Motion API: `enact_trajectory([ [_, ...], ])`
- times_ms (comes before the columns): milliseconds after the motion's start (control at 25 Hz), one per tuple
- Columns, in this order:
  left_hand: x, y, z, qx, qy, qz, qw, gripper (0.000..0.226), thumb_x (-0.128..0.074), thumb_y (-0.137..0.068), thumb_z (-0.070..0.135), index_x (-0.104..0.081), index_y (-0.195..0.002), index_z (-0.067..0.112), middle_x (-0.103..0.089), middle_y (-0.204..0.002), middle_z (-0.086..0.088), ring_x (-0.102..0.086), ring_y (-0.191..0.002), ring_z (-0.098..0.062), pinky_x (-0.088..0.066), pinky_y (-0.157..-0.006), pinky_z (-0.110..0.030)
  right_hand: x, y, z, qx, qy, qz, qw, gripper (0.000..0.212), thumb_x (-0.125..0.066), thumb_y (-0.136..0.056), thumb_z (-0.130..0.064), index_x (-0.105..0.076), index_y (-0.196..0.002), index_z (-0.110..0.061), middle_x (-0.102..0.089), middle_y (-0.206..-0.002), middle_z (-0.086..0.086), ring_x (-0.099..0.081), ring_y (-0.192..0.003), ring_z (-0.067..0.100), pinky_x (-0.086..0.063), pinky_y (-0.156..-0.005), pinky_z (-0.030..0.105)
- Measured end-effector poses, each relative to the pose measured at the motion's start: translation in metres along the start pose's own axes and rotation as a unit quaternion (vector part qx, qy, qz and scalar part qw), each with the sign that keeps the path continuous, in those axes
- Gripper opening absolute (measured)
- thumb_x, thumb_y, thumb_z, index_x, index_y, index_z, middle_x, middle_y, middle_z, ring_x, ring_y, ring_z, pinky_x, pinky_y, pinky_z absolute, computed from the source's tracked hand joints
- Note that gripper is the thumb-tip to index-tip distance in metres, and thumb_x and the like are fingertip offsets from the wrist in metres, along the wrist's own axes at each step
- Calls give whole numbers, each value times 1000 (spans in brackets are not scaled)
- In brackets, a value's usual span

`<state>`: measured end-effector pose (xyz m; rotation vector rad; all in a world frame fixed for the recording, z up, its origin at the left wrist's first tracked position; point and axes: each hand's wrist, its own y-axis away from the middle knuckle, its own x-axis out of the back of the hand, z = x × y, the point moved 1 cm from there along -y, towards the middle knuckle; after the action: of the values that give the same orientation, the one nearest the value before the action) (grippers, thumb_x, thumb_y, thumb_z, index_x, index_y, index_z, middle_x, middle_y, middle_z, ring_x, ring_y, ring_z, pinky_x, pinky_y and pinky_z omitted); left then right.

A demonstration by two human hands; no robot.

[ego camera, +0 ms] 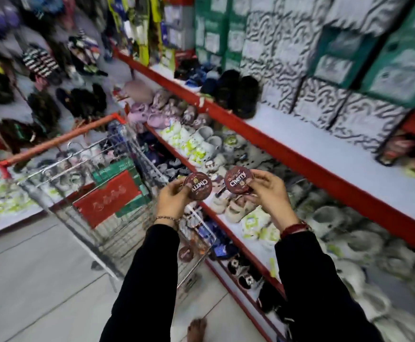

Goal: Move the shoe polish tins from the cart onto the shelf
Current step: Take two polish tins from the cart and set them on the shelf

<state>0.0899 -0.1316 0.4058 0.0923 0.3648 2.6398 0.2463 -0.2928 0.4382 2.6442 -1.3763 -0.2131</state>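
My left hand (170, 202) grips a round dark-red shoe polish tin (198, 185) with "Cherry" on its lid. My right hand (269, 191) grips a second tin (239, 180) of the same kind. Both tins are held up side by side, lids facing me, in the gap between the wire cart (97, 193) on the left and the red-edged shelf (312, 134) on the right. More brown tins (185, 253) lie low in the cart's near corner, partly hidden behind my left sleeve.
The cart has an orange handle (60, 139) and holds red and green shoe boxes (112, 193). The shelf rack carries small shoes and clogs on lower tiers; patterned and green boxes stand on the upper tier, with bare white board before them. A bare foot (196, 330) stands on the tiled floor.
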Motion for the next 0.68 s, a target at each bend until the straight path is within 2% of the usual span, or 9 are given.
enact_trajectory([
  [40,-19,8,14,-15,7,-31,999,31,-57,-95,4,-58,-124,-6,-67,-107,-11,-62,-74,-12,-58,-55,-13,20,11,-17,22,-2,16,1000,34,-58,-92,1,-58,-126,0,-67,-94,8,-67,-75,14,-59,-51,18],
  [120,-63,25,43,-46,21,-102,994,26,-56,-94,2,-60,-120,1,-67,-91,-3,-61,-73,-9,-57,-56,-13,66,33,-48,58,-5,55,997,35,-59,-92,0,-58,-127,0,-66,-103,14,-67,-83,18,-61,-56,18],
  [240,-124,51,76,-84,34,-183,979,19,-59,-93,2,-63,-110,10,-67,-84,3,-63,-72,-8,-57,-57,-15,130,66,-84,89,-42,112,989,32,-57,-93,1,-59,-125,-1,-67,-105,18,-68,-83,22,-62,-67,27],
  [320,-166,69,92,-89,31,-241,966,19,-61,-92,4,-64,-110,10,-69,-87,3,-65,-76,-10,-58,-61,-18,169,87,-98,105,-47,158,981,32,-58,-94,-1,-59,-125,-3,-68,-108,20,-69,-83,23,-62,-72,30],
  [440,-223,92,102,-86,14,-316,945,29,-61,-92,4,-61,-121,1,-67,-100,-7,-64,-90,-21,-57,-71,-25,217,113,-108,116,-34,235,964,31,-59,-93,-3,-61,-125,-5,-70,-108,18,-71,-81,20,-63,-66,24],
  [560,-276,115,102,-81,-12,-372,925,28,-60,-93,4,-62,-121,1,-66,-97,-10,-64,-84,-18,-58,-64,-21,256,131,-107,109,-32,303,946,26,-59,-94,-4,-62,-120,-6,-69,-107,20,-70,-79,19,-63,-64,22],
  [680,-324,133,96,-82,-53,-414,905,28,-62,-92,6,-63,-120,0,-67,-106,-18,-65,-88,-22,-59,-62,-20,289,139,-102,90,-18,363,927,30,-59,-94,-4,-59,-124,0,-68,-110,24,-70,-82,24,-63,-66,27],
])
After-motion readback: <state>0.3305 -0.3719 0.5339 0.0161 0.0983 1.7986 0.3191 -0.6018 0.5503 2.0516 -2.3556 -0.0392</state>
